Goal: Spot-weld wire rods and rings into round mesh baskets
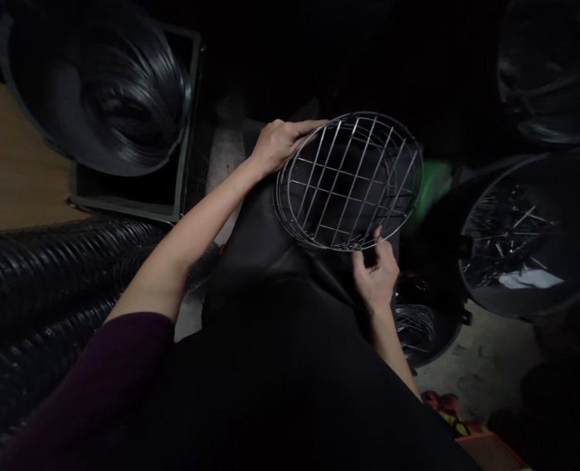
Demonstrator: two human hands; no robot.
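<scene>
A round wire basket with a gridded face turned up toward me sits over my lap, above the dark apron. My left hand grips its upper left side, the fingers stretched along the rim and partly hidden behind the wire. At the lower right edge, my right hand pinches the rim between thumb and fingers. Through the grid, more wire rings of the basket's side show, along with dark cloth behind them.
On the left, a coil of wire lies in a tub over a green-grey crate. Stacked ribbed wire rings fill the lower left. To the right, a black bucket contains short metal pieces; thin wire loops lie nearby.
</scene>
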